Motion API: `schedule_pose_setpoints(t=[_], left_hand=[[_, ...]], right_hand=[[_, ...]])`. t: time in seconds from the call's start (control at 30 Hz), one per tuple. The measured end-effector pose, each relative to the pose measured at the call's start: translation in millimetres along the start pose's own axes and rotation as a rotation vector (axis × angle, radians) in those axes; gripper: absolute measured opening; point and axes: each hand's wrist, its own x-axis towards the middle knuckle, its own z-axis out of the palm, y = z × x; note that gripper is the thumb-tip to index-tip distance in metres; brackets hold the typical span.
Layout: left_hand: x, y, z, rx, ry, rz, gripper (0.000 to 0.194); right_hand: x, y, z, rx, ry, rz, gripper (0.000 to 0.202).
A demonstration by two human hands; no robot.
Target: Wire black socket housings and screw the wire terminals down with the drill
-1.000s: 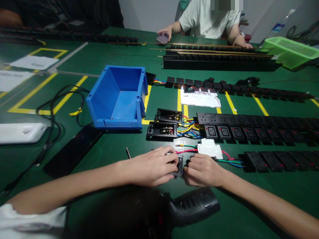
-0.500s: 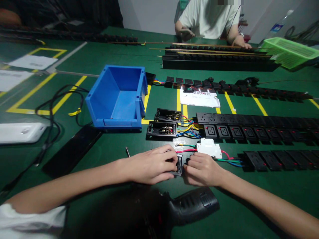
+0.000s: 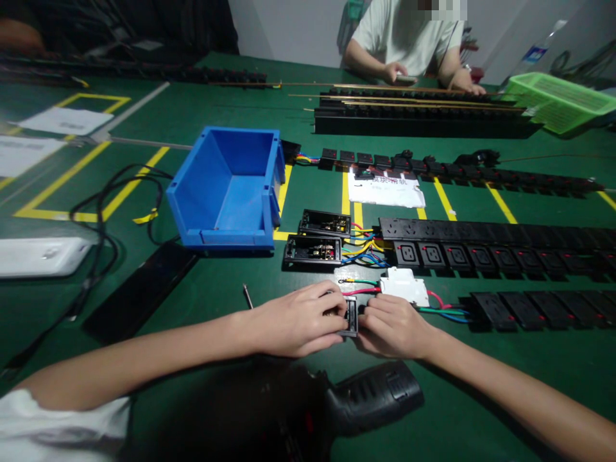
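My left hand [image 3: 301, 321] is wrapped over a small black plastic housing [image 3: 353, 316]. Only the housing's open right end shows past my fingers. At that end, my right hand [image 3: 395, 326] is closed, its fingertips curled out of sight; what they hold is hidden. Just beyond my right hand lies a white block [image 3: 403, 286], which looks like a circuit breaker, with red, green and blue wires. A green wire [image 3: 360, 281] ending in a ring lug points left from it. Behind the hands sit two open black end boxes [image 3: 312, 251] with metal terminals and coloured wires inside.
Black socket strips [image 3: 481, 256] run rightward. A blue bin [image 3: 226, 237] stands behind my left arm. Nearest me lies a black power tool [image 3: 378, 398]. A dark phone-like slab [image 3: 139, 292], cables and a green basket [image 3: 558, 102] surround the work; a person [image 3: 409, 38] sits opposite.
The black housing has shifted slightly right, with my left hand still around it. My right hand stays almost in place. Across the table, the person's hand with a phone has moved right and lower.
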Motion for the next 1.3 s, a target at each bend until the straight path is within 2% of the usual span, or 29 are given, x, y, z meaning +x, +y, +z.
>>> schedule_pose_setpoints(t=[0.17, 0.33, 0.53, 0.67, 0.77, 0.8, 0.9, 0.97, 1.03, 1.2, 1.3], left_hand=[[-0.7, -0.6, 2.7, 0.063, 0.013, 0.019, 0.021], [-1.7, -1.0, 2.6, 0.097, -0.021, 0.007, 0.024], [0.1, 0.6, -0.5, 0.033, 0.023, -0.02, 0.026], [-0.2, 0.4, -20.5, 0.017, 0.113, -0.085, 0.017], [-5.2, -10.8, -45.9, 0.092, 0.263, -0.142, 0.009], [-8.0, -17.7, -54.6, 0.142, 0.354, -0.151, 0.009], [-17.6, -44.7, -75.2, 0.349, 0.484, -0.352, 0.011], [-23.0, -62.3, -82.0, 0.448, 0.508, -0.494, 0.013], [-26.1, -74.7, -83.3, 0.51, 0.513, -0.58, 0.015], [-28.6, -81.0, -77.6, 0.514, 0.55, -0.695, 0.033], [-31.4, -83.5, -76.7, 0.468, 0.523, -0.736, 0.042]], right_hand=[[0.8, 0.2, 0.7, -0.004, -0.003, 0.008, 0.014], [0.8, 0.3, 0.0, 0.013, -0.004, 0.006, 0.012], [-1.3, 1.9, -1.0, 0.037, 0.0, 0.01, 0.008], [-2.5, 2.5, 0.2, 0.033, 0.034, 0.02, 0.006], [-3.0, 2.2, 1.2, 0.042, 0.038, 0.024, 0.005], [-3.0, 2.2, 1.3, 0.043, 0.04, 0.022, 0.005], [-2.8, 2.2, 1.3, 0.044, 0.046, 0.02, 0.004], [-3.0, 2.5, 1.3, 0.046, 0.044, 0.023, 0.003], [-3.5, 2.7, 1.7, 0.052, 0.04, 0.026, 0.003], [-5.9, 2.7, 2.9, 0.056, 0.036, 0.028, 0.003], [-6.5, 2.9, 3.5, 0.056, 0.039, 0.025, 0.003]])
